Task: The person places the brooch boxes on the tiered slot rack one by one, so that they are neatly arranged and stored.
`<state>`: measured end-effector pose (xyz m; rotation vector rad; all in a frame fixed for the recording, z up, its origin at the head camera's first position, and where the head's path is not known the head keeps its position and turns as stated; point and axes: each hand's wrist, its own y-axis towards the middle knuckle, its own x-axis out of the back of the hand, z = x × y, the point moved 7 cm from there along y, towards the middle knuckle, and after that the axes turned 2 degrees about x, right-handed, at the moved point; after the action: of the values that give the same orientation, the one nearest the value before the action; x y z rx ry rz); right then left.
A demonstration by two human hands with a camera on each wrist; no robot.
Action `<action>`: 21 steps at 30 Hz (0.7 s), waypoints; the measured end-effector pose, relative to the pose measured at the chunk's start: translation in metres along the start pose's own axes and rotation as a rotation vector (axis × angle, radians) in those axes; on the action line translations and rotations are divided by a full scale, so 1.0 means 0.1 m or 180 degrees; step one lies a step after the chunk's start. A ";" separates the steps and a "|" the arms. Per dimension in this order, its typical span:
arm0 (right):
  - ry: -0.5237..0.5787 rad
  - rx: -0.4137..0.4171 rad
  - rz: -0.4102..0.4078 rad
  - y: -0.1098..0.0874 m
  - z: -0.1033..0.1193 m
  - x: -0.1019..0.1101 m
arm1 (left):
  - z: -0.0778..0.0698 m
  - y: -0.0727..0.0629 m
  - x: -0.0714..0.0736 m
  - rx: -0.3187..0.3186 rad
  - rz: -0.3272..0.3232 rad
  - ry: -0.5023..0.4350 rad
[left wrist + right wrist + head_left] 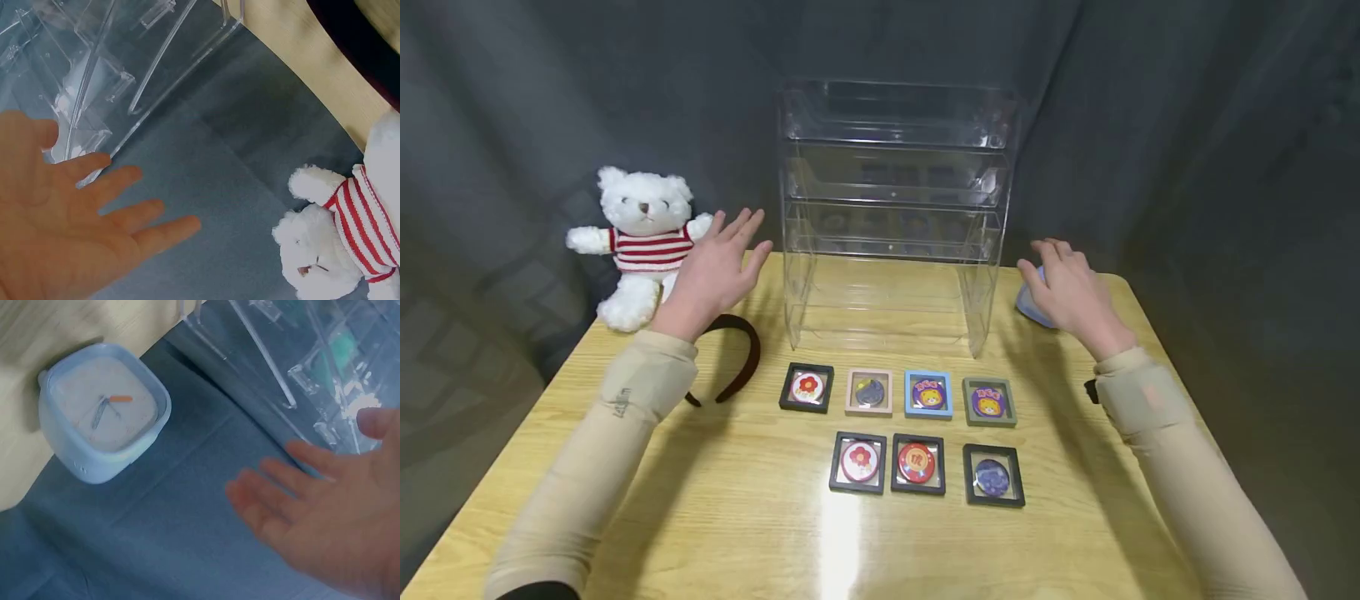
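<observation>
A clear plastic tiered display rack (895, 204) stands at the back of the table, between my two hands. My left hand (718, 262) is raised with fingers spread, holding nothing; in the head view it overlaps the arm of a white teddy bear (643, 204) in a striped sweater. On the other side, my right hand (1071, 287) hangs in the air with fingers extended, also holding nothing. Partly hidden behind it in the head view is a light blue clock (1033, 304), whose face shows in the right wrist view.
Several small framed badges, such as a blue-framed one (928, 395) and a black-framed one (993, 476), lie in two rows before the rack. A dark headband (748, 358) lies at left. Dark grey curtains (1187, 125) hang behind the table (760, 517).
</observation>
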<state>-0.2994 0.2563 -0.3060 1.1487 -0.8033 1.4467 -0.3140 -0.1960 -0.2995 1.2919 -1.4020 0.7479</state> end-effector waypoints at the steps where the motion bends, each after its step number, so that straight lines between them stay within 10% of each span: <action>1: 0.0033 0.0026 0.0065 -0.02 0.00 -0.03 | -0.01 0.00 -0.02 -0.0023 -0.0016 -0.0059; 11: 0.0266 0.0255 0.0184 -0.20 0.03 -0.19 | -0.09 0.04 -0.22 -0.0230 -0.0225 -0.0260; 21: 0.0216 0.0293 0.0219 -0.21 0.03 -0.14 | -0.15 0.06 -0.31 0.0033 -0.0173 -0.0666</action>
<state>-0.2788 0.2530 -0.3201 1.1441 -0.7415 1.5853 -0.3189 -0.1712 -0.3238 1.4434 -1.5236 0.5973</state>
